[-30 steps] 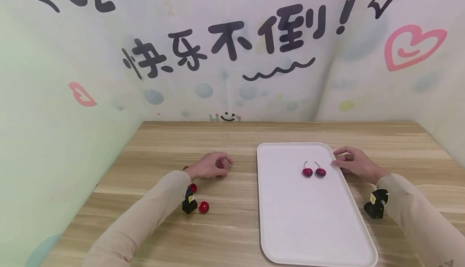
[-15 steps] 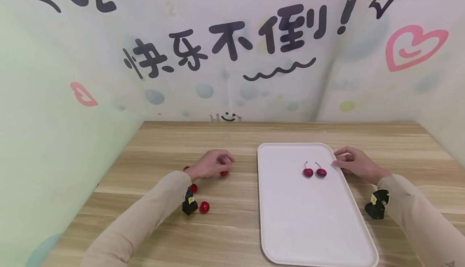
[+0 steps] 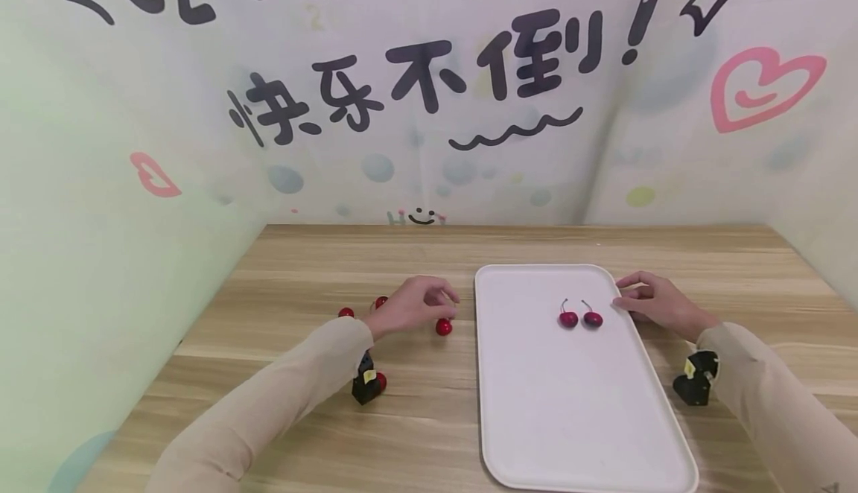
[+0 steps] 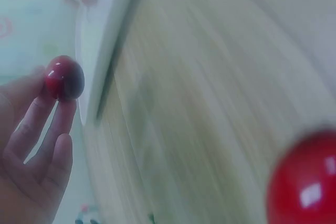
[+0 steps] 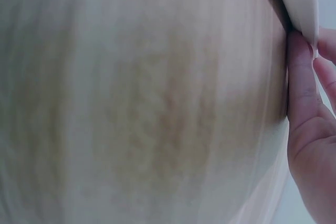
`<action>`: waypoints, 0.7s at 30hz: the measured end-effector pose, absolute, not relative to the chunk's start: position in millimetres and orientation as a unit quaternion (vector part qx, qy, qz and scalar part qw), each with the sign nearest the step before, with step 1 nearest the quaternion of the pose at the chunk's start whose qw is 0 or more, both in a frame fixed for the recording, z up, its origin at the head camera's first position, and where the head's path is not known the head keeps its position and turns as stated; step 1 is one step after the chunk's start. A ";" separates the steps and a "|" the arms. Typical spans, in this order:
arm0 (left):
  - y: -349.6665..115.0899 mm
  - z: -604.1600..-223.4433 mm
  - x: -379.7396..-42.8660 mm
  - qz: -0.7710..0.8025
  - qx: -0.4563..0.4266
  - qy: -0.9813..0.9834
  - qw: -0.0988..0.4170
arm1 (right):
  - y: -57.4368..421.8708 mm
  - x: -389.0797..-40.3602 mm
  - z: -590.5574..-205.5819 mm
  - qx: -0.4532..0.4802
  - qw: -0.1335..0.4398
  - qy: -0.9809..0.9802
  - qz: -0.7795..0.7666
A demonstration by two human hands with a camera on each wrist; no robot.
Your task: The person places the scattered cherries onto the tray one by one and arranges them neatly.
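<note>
My left hand (image 3: 414, 304) pinches a red cherry (image 3: 444, 327) at its fingertips, above the table just left of the tray. In the left wrist view this cherry (image 4: 64, 78) hangs at the tips of the fingers (image 4: 32, 121); its stem can hardly be made out. My right hand (image 3: 660, 302) holds the right rim of the white tray (image 3: 570, 404) near its far corner. In the right wrist view the thumb (image 5: 302, 82) lies against the rim's outer side, with fingers across from it. Two dark red cherries (image 3: 568, 319) with stems lie side by side in the tray.
More red cherries lie on the wooden table (image 3: 402, 433): one cherry (image 3: 345, 313) and another cherry (image 3: 381, 302) behind the left wrist, and a cherry (image 3: 381, 382) partly hidden by the black wrist camera (image 3: 365, 381). A printed cloth wall (image 3: 415, 173) stands behind the table.
My left hand has moved right toward the tray, carrying the cherry, which now shows below the fingers. A cherry behind the wrist has come into sight. The right hand and tray have stayed put.
</note>
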State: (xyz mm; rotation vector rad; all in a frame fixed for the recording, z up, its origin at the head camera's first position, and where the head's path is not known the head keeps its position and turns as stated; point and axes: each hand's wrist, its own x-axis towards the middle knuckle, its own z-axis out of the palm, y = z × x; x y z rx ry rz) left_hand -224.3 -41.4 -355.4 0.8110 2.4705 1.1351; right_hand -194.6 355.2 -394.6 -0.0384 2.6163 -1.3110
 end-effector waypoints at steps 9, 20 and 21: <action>-12.1 -348.6 -218.5 0.441 0.265 0.842 0.161 | 355.5 -194.8 -395.0 -0.002 0.115 0.891 -0.440; 22.6 -347.9 -217.5 0.481 0.247 0.827 0.151 | 356.3 -194.9 -394.9 -0.001 0.115 0.892 -0.437; 25.2 -349.2 -218.6 0.481 0.245 0.828 0.151 | 356.5 -195.1 -395.0 -0.001 0.115 0.891 -0.439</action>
